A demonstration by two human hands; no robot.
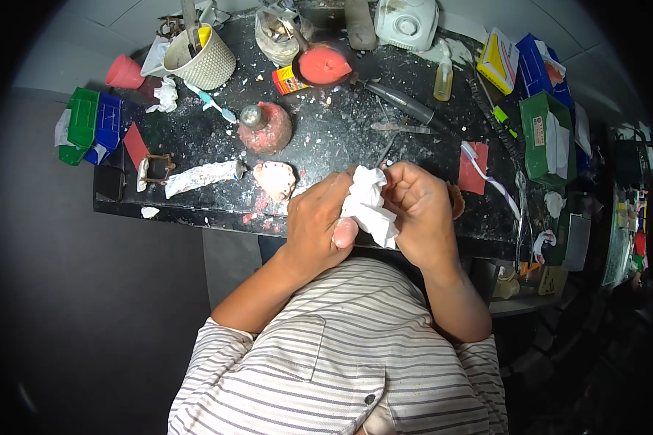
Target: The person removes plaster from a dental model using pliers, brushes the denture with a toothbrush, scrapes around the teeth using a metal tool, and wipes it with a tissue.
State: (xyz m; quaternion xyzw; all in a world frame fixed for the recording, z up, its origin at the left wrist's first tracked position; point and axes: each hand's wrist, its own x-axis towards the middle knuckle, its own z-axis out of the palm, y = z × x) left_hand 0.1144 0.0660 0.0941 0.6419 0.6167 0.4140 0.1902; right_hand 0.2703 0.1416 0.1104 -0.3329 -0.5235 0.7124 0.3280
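A crumpled white tissue [370, 199] is bunched in my left hand [318, 214], whose fingers and thumb close around it in front of the bench edge. My right hand [422, 214] is right beside it, fingers curled in against the tissue; what they pinch is hidden. Just beyond the hands a thin metal tool [387, 148] shows in part, and I cannot tell whether it is held. Left of my left hand lies a plaster dental cast [274, 180] with a pink rim. Part of a pinkish, curved piece [456, 201] peeks out behind my right hand.
On the dark, debris-strewn bench [326, 123] stand a pink-crusted spirit burner [265, 127], a bowl of pink material [325, 65] and a woven cup [202, 61]. A squeezed tube [204, 177] lies left. A toothbrush [490, 177], pink sheet [474, 168] and green box [548, 138] are right.
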